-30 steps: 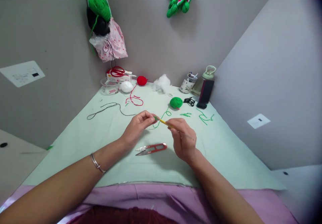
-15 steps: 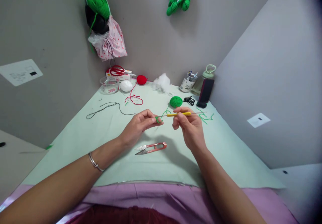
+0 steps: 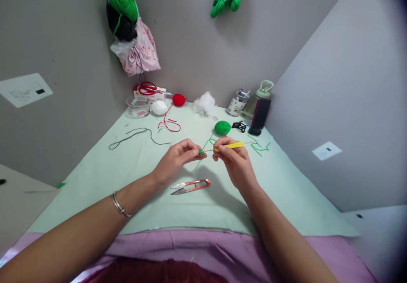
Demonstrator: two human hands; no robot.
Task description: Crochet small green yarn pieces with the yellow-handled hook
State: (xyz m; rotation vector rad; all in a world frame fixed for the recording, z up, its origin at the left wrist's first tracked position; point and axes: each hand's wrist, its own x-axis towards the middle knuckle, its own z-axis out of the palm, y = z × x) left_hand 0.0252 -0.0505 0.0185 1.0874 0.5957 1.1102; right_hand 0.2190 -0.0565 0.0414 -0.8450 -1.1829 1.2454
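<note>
Between the thumb and fingers of my left hand is a small piece of green crochet, mostly covered by the fingertips. My right hand grips a crochet hook by its yellow handle, its thin metal shaft pointing left to the green piece. Whether the tip is inside a stitch is too small to tell. Green yarn runs from the work back to a green yarn ball behind my hands. Below them, thread snips with copper-coloured handles lie on the table, blades pointing left.
Along the back of the pale green table are red-handled scissors, a clear tub, a red yarn ball, white stuffing, a pen cup and a phone. Black cord lies left; green yarn scraps lie right.
My right hand has shifted slightly left and tilted the hook, bringing its handle closer to the green piece. My left hand has barely moved.
</note>
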